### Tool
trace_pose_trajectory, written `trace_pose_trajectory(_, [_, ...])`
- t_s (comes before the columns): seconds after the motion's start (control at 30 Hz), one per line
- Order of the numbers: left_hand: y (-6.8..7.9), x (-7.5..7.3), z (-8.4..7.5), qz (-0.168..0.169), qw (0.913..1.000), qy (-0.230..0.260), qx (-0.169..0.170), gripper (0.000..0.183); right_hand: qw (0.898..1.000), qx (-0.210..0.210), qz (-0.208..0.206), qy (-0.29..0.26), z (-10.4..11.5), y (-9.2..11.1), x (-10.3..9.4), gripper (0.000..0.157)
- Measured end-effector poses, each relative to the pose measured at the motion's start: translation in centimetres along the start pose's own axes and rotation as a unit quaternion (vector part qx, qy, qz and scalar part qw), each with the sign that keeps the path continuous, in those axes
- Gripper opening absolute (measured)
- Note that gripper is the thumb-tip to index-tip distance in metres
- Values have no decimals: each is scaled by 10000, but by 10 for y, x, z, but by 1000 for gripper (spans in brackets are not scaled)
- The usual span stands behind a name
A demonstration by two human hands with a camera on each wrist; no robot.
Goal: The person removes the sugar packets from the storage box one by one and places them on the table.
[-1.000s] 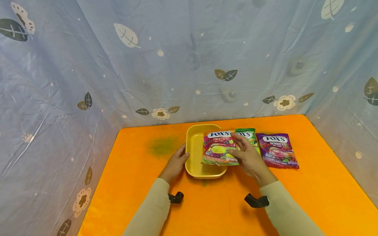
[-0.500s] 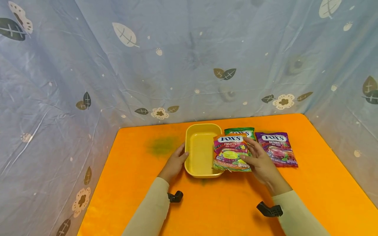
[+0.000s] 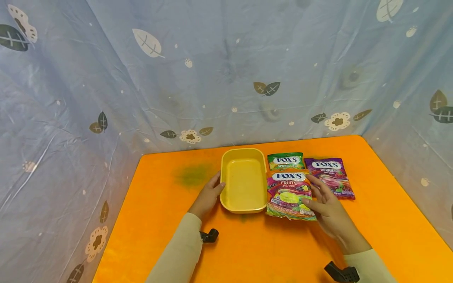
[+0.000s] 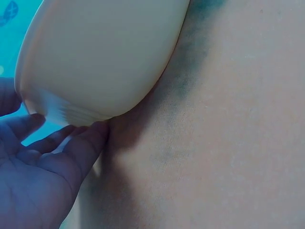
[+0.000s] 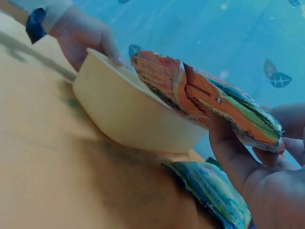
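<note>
My right hand (image 3: 327,208) grips the right edge of an orange-and-pink bag of Fox's Fruits candy (image 3: 288,194), thumb in front. The bag hangs above the table, just right of a yellow plastic tray (image 3: 244,184); the right wrist view shows the candy bag (image 5: 205,98) from its edge. My left hand (image 3: 208,196) holds the tray's left side, its thumb at the rim and its fingers against the outer wall (image 4: 95,57). Behind the held bag lies a green Fox's candy bag (image 3: 285,160), its lower part hidden.
A purple Fox's Berries bag (image 3: 329,175) lies on the orange tabletop (image 3: 170,177), right of the green one and partly behind my right hand. A pale blue patterned curtain (image 3: 226,78) surrounds the table at the back and sides.
My right hand has carried the Fruits bag right and toward me, from over the tray to beside it. The tray's inside and the green bag show more. The left hand stays at the tray.
</note>
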State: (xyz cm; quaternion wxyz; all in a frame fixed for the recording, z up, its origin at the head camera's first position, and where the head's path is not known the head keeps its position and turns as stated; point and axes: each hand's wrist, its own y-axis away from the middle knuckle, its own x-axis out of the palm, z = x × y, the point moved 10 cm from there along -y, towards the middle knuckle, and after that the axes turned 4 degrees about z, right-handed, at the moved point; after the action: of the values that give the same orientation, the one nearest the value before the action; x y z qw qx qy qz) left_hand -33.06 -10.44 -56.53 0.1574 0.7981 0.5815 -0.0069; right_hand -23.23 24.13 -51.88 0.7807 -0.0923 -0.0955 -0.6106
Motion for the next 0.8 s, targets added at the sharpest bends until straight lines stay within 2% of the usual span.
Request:
trace_pose_trajectory(0.1, [-1, 1, 0, 42, 10000, 78, 39, 60, 10000, -40, -9, 2, 0, 8, -4, 80])
trace_pose_trajectory(0.33, [-1, 2, 1, 94, 9998, 145, 27, 60, 9999, 154, -62, -7, -11, 24, -13, 78])
trace_pose_trajectory(0.63, [1, 0, 3, 29, 9999, 83, -73, 61, 9995, 253, -24, -165, -32, 38, -18, 79])
trace_pose_trajectory(0.8, [1, 0, 3, -1, 10000, 32, -84, 61, 9995, 291, -29, -79, -42, 43, -20, 76])
